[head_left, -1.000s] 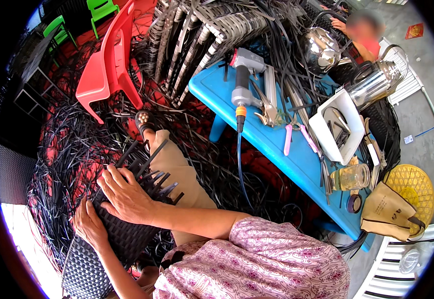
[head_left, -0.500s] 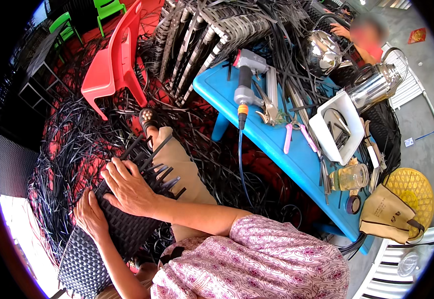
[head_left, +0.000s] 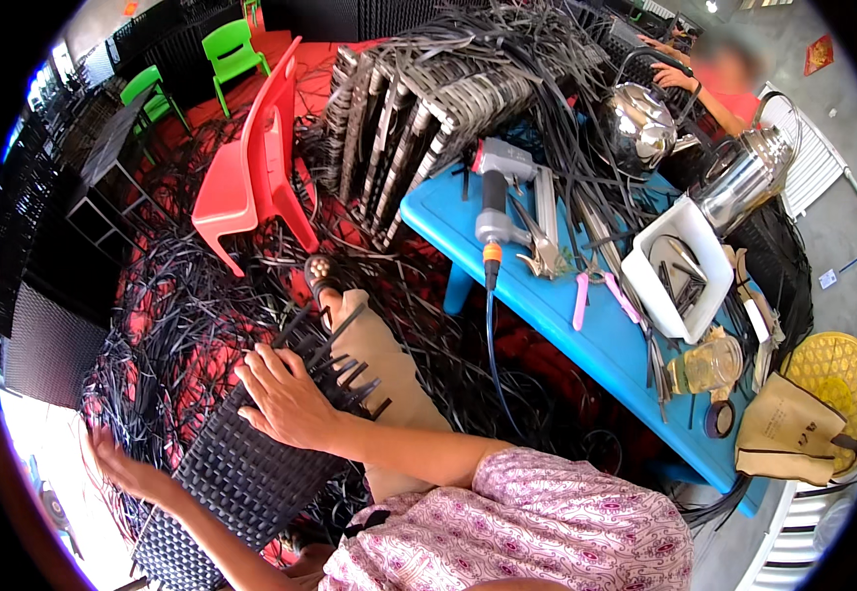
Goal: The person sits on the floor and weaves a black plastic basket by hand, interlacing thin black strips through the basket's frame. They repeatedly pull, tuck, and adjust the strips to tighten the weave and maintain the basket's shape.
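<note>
A black woven panel [head_left: 251, 463], with loose strip ends [head_left: 358, 386] sticking out of its far right edge, lies slantwise across my lap. My right hand [head_left: 291, 399] rests flat on its upper part, fingers spread and pointing away from me. Beyond the panel's left edge is my left hand [head_left: 125, 465], off the weave and beside the heap of black strips [head_left: 177, 325]. Its fingers look stretched out, though bright light and strands blur them. No held strip can be made out in either hand.
On the right, a blue table [head_left: 557, 325] carries an air stapler [head_left: 495, 202], pink-handled scissors [head_left: 596, 286], a white bin [head_left: 660, 305], a glass jar [head_left: 709, 366] and tape [head_left: 719, 419]. An air hose [head_left: 495, 364] hangs down. A red chair [head_left: 251, 187] stands ahead; another person [head_left: 729, 98] sits far right.
My left hand has left the panel's edge and moved out to the left. My right hand stays on the weave. The whole view has shifted slightly, moving things right and down.
</note>
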Demonstrator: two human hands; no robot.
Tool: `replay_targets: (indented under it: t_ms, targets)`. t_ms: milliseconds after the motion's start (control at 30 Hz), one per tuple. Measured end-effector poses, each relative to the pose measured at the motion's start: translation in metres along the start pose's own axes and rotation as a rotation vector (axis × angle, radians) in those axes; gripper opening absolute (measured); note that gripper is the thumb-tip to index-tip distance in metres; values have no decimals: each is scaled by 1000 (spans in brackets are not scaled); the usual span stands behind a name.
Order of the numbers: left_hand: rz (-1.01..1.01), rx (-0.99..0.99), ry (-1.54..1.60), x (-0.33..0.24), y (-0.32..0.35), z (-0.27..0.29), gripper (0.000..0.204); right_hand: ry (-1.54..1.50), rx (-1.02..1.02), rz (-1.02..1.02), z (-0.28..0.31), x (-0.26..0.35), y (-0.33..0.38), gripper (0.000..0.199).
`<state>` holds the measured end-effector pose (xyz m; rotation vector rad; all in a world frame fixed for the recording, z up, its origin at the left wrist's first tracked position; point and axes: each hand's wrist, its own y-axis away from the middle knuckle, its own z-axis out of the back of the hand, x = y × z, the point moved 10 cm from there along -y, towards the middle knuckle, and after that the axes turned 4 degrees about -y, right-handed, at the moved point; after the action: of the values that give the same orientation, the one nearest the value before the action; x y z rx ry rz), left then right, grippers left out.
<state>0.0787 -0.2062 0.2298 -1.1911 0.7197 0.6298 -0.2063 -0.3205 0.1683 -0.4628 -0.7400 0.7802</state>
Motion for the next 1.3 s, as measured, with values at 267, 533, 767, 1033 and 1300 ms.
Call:
replay_targets:
  t_ms: [267, 533, 767, 1033, 1300]
  targets:
    - [-334, 675, -504, -30, 110, -128, 41, -63, 0, -37, -4, -5, 2, 60]
    - [-482, 774, -651, -32, 132, -148, 39, -47, 5, -41, -8, -11, 4, 64]
    - [-378, 812, -864, -16, 124, -165, 44, -332, -99, -61, 14, -29, 4, 55]
    - [-367, 747, -688, -19, 119, -143, 51, -228, -472, -421, 84, -155, 103, 39]
    - [-344, 764, -703, -17, 122, -146, 48, -140, -294, -1254, -50, -421, 431, 24]
